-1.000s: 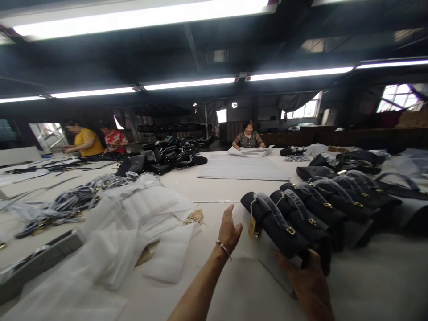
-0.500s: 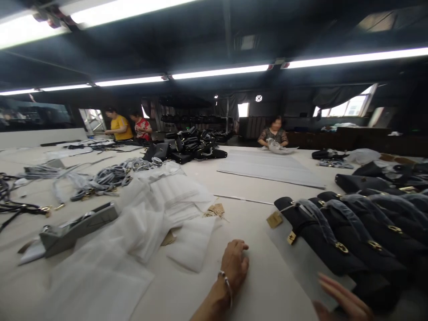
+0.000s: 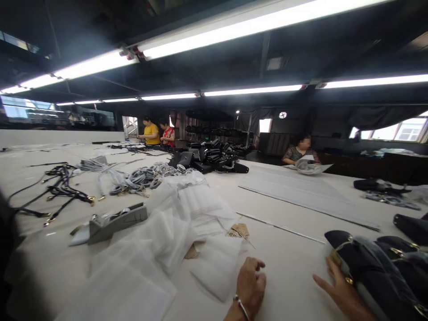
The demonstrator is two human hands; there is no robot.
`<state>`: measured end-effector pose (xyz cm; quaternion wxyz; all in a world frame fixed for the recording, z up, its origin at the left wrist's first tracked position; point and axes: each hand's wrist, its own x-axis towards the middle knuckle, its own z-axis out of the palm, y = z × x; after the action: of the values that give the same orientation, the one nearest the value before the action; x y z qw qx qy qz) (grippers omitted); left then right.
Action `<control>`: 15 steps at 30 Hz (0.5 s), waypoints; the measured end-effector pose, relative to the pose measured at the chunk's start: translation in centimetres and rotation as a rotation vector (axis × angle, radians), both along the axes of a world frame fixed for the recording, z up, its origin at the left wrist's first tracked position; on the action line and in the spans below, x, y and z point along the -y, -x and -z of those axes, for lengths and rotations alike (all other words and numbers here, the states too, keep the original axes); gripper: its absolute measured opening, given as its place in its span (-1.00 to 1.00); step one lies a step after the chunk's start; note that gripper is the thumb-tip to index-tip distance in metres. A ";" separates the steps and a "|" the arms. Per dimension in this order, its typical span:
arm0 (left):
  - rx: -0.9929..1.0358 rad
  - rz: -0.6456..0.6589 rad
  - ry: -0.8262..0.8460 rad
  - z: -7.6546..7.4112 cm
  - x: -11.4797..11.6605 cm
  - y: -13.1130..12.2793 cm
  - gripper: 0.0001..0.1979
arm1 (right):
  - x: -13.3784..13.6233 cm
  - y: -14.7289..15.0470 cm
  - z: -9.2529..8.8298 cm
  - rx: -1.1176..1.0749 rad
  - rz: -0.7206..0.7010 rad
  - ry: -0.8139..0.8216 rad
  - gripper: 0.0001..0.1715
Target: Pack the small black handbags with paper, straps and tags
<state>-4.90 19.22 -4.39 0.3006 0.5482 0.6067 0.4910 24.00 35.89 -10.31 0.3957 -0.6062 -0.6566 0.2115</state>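
Bare on the white tabletop, my left hand point(image 3: 251, 281) rests with loosely curled fingers, a gap between thumb and forefinger, and nothing visible in it. A bracelet circles that wrist. White foam sheets point(image 3: 214, 263) lie just left of it, with brown paper tags point(image 3: 240, 231) above. At the lower right, my right hand point(image 3: 341, 287) has thumb and fingers spread beside the nearest black handbag point(image 3: 371, 267). Its fingertips reach the bag's near end, by a hanging tag; whether they press on it I cannot tell. Clear film wraps the bag's handle.
A grey tape dispenser point(image 3: 117, 223) stands left of the foam. Wrapped straps point(image 3: 140, 178) and black straps point(image 3: 63, 187) lie farther back. More black bags point(image 3: 210, 156) are heaped mid-table. Across the table a person point(image 3: 302, 154) handles white wrapping; two others work at far left.
The view has swung left, shifting things rightward in it. My right hand has come up to the end of the nearest handbag. My left hand stays on the table, fingers slightly more curled.
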 end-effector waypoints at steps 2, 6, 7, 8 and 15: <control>-0.010 0.014 0.005 -0.1 -0.2 0.1 -0.66 | -0.4 0.3 -0.9 -0.133 -0.007 0.127 0.32; -0.015 0.051 -0.017 0.0 0.0 0.3 -0.70 | 0.2 0.6 -4.3 -0.210 -0.042 0.201 0.45; -0.003 0.054 -0.031 0.1 0.0 0.4 -0.70 | 0.4 0.7 -5.1 -0.197 -0.057 0.187 0.40; 0.015 0.056 -0.047 0.2 -0.1 0.5 -0.70 | 0.6 0.7 -5.8 -0.173 -0.054 0.170 0.32; 0.144 0.069 -0.323 -4.7 0.9 0.2 -0.75 | 6.1 3.9 -5.5 0.060 -0.092 0.052 -0.21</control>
<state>-5.14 18.32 0.29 0.2680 0.5733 0.4776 0.6094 20.14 29.83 -4.86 0.3499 -0.5916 -0.6896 0.2281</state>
